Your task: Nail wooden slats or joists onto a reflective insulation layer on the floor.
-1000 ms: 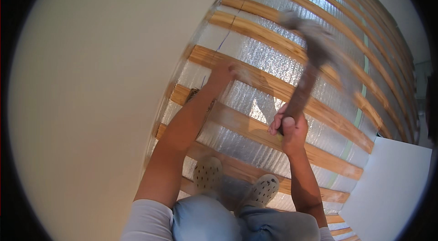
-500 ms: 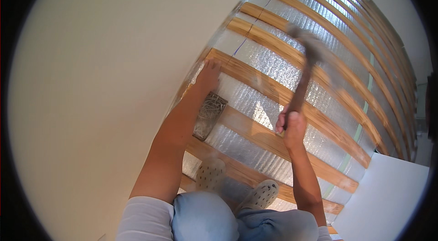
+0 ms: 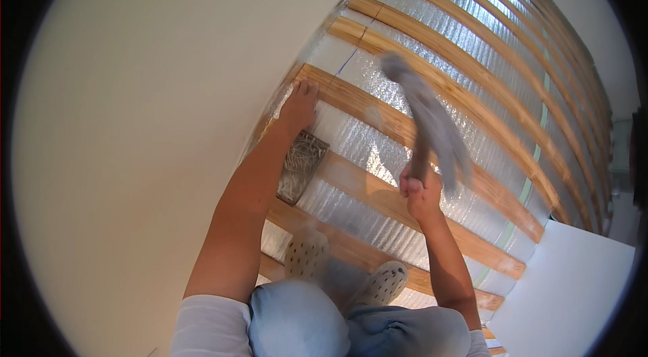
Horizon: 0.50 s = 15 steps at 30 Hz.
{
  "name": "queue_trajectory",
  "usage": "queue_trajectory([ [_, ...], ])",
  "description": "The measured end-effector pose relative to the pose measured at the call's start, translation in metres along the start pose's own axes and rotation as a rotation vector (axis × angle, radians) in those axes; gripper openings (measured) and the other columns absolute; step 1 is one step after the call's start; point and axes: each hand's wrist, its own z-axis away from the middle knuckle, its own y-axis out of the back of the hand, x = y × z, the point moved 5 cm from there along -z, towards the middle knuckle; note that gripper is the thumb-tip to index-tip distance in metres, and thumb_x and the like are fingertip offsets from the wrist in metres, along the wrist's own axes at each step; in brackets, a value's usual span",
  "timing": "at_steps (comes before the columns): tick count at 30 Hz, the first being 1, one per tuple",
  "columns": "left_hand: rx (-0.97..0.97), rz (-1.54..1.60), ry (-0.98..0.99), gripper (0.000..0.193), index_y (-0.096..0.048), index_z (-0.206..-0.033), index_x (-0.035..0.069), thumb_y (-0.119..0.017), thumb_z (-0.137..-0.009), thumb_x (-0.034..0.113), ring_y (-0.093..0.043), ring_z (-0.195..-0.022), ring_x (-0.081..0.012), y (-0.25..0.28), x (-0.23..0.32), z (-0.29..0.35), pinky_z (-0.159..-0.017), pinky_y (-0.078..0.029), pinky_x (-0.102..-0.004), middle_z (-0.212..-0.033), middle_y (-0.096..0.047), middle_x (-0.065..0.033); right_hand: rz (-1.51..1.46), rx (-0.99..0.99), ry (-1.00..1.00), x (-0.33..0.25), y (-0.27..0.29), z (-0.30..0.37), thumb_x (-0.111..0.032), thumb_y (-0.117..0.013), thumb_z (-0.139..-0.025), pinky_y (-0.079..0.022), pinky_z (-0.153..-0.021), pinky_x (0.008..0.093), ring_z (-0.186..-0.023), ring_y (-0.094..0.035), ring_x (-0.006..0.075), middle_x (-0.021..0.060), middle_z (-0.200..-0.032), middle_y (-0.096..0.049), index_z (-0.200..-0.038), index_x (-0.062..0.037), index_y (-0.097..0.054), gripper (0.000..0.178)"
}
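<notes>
Through my remote view, the foil-covered floor (image 3: 347, 137) bears wooden battens (image 3: 351, 97) in near-parallel rows; a pale green strip (image 3: 537, 152) runs crosswise to them, and I see an open, nail-filled box (image 3: 300, 162) toward their left ends.

The left hand (image 3: 300, 106) has shifted to the end of the slat (image 3: 351, 95), revealing the nail box (image 3: 302, 166); the hammer (image 3: 420, 104) has tipped left.

You grip the hammer (image 3: 421, 124) by its brown handle; grey head blurred, tilt unclear. Your pale-brown wooden slat (image 3: 358, 100) lies flat on the foil-covered floor (image 3: 345, 133), left end near the floor's left edge.
</notes>
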Motion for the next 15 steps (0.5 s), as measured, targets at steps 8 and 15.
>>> queue_trajectory([
  [8,-0.023,0.107,0.035,0.068,-0.034,-0.144,0.005,-0.058,-0.08,0.01,-0.03,-0.136,-0.0429,0.008,0.006,-0.003,-0.113,-0.029,-0.0406,-0.148,-0.027,-0.0283,0.053,-0.343,-0.712,0.088,-0.007,0.022,-0.039,-0.046,-0.096,-0.045,-0.056,0.0331,-0.066,-0.058,0.0175,0.0137,-0.069,-0.055,-0.09,0.0034,-0.055,0.043],
  [15,0.06,0.117,-0.039,0.065,-0.037,-0.138,-0.005,-0.057,-0.078,0.009,-0.031,-0.133,-0.0461,0.013,0.015,-0.004,-0.113,-0.027,-0.0439,-0.14,-0.036,-0.0308,-0.746,0.141,0.113,0.023,0.007,0.0,-0.047,-0.051,-0.094,-0.042,-0.048,0.0306,-0.054,-0.049,0.0163,0.0052,-0.061,-0.047,-0.09,-0.0022,-0.049,0.045],
])
